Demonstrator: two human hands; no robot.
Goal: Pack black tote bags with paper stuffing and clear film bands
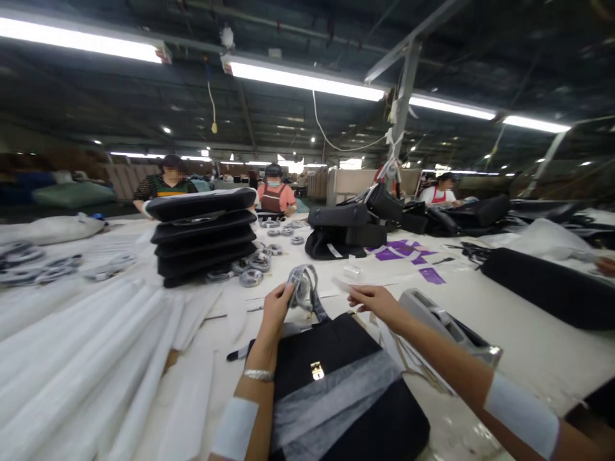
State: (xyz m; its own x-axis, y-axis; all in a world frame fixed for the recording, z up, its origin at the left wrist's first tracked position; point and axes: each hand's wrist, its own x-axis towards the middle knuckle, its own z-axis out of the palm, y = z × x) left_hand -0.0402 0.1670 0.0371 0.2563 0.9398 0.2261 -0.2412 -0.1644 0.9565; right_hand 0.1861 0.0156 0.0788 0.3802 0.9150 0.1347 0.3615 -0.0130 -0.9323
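Note:
A black bag point(331, 339) lies on the table right in front of me, with a gold clasp point(317, 370) on its flap and a band of translucent wrap point(336, 397) across its front. My left hand point(277, 307) is closed on a coiled, plastic-wrapped strap point(303, 285) above the bag's top edge. One end of that strap runs down to the bag. To the right, my right hand point(377, 301) pinches a small translucent strip point(342, 285), held apart from the strap. A grey tape dispenser point(435, 317) stands just beyond my right forearm.
Stacked black bags point(204, 234) stand at the back left, near several coiled straps point(252, 275). White wrapping sheets point(91, 358) cover the left side. Purple pieces point(401, 251) and more black bags point(343, 230) lie farther back. A long black bag point(548, 285) is at right. Several people work across the table.

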